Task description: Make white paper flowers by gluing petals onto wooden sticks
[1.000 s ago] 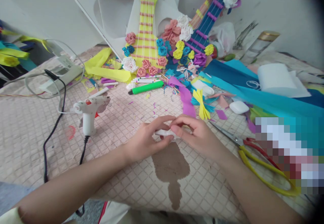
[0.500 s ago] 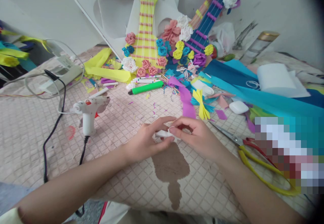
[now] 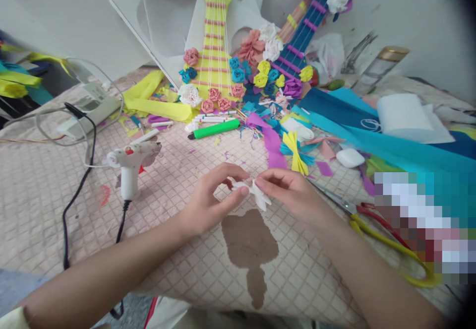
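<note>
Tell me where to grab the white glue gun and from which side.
Grip the glue gun by its handle, the thick white stem pointing toward the camera. Come from the right, its open side: the nozzle points left and the black cord runs on from the handle's end. The left hand and right hand both pinch a white paper piece.

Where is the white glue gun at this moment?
In the head view, the white glue gun stands on the checkered cloth, left of the left hand, its black cord beside it.

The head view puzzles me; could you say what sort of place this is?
Probably a craft table: glue gun, yellow paper guitar, scissors; left hand and right hand pinch a white paper piece.
</note>
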A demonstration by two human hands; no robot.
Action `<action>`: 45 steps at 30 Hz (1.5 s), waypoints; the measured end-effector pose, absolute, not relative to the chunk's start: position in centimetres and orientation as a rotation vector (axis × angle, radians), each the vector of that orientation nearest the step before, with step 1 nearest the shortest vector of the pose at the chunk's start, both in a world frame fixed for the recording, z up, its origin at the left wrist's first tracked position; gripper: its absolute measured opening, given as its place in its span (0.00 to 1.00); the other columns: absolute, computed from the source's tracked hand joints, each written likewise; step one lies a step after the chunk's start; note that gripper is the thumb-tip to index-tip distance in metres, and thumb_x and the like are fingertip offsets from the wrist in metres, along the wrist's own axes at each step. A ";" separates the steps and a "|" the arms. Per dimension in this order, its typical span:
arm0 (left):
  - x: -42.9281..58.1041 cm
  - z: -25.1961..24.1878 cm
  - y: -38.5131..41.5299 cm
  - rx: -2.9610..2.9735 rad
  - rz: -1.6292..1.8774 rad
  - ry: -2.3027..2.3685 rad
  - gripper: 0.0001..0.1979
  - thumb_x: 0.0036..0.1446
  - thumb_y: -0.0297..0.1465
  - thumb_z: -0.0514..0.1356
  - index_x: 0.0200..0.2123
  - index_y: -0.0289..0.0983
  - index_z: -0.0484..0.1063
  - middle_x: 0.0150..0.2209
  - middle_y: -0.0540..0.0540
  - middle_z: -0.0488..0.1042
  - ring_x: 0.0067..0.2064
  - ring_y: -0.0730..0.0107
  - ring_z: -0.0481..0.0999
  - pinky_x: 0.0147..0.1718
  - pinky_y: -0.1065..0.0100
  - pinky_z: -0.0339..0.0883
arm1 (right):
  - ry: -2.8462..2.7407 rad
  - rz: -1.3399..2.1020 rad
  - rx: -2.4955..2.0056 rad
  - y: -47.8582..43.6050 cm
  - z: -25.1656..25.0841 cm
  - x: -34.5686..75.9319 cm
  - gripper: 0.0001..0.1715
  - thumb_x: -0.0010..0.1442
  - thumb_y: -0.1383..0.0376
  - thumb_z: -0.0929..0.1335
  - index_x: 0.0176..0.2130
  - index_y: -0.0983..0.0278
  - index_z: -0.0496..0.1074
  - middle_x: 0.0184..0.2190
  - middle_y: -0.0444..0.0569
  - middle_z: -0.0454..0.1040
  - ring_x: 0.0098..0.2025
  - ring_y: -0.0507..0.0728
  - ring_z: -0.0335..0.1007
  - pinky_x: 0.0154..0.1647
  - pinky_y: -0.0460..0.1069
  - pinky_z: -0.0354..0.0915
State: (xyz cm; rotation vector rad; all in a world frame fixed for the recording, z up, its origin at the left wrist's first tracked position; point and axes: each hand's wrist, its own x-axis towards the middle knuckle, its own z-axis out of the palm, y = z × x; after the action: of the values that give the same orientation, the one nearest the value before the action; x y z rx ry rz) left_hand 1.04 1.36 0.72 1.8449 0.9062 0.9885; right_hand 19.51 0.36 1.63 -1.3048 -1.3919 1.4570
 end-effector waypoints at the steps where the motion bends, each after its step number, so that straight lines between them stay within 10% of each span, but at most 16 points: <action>1: 1.0 0.8 1.5 1.860 1.003 0.914 0.06 0.56 0.31 0.58 0.37 0.38 0.72 0.39 0.44 0.73 0.42 0.67 0.72 0.41 0.67 0.66 | -1.402 1.450 -1.311 0.3 1.7 19.5 0.11 0.54 0.59 0.68 0.30 0.64 0.71 0.26 0.43 0.70 0.29 0.50 0.65 0.30 0.45 0.61; 19: 1.2 0.5 1.9 1.507 1.071 0.928 0.06 0.54 0.30 0.59 0.26 0.36 0.71 0.37 0.45 0.71 0.41 0.69 0.70 0.42 0.67 0.64 | -1.497 1.384 -1.321 0.4 1.5 19.5 0.10 0.54 0.59 0.67 0.29 0.64 0.71 0.25 0.43 0.71 0.28 0.50 0.66 0.30 0.46 0.62; 31: -1.9 1.0 6.9 0.654 1.420 0.802 0.15 0.55 0.29 0.54 0.16 0.36 0.58 0.17 0.53 0.61 0.23 0.78 0.66 0.27 0.74 0.65 | -1.461 1.403 -1.346 0.3 1.6 19.7 0.10 0.53 0.59 0.68 0.30 0.65 0.72 0.27 0.44 0.72 0.29 0.50 0.67 0.31 0.46 0.63; 35: -1.8 0.5 6.6 0.989 1.365 0.944 0.05 0.48 0.29 0.64 0.26 0.35 0.69 0.26 0.51 0.72 0.29 0.78 0.72 0.32 0.75 0.67 | -1.460 1.405 -1.329 0.3 1.6 19.7 0.11 0.54 0.59 0.68 0.30 0.65 0.72 0.26 0.44 0.72 0.28 0.50 0.66 0.30 0.46 0.62; 45: -1.2 1.2 5.3 1.099 1.159 0.977 0.18 0.48 0.30 0.65 0.44 0.35 0.70 0.37 0.44 0.79 0.40 0.64 0.79 0.42 0.63 0.70 | -1.428 1.432 -1.326 0.4 1.7 19.6 0.10 0.53 0.60 0.68 0.29 0.65 0.71 0.26 0.43 0.71 0.28 0.49 0.65 0.30 0.45 0.61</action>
State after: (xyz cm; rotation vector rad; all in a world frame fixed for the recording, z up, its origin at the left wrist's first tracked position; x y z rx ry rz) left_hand -1.22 5.31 1.17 1.0991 0.9773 1.1588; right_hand 19.59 0.36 1.71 -1.3264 -1.4284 1.4321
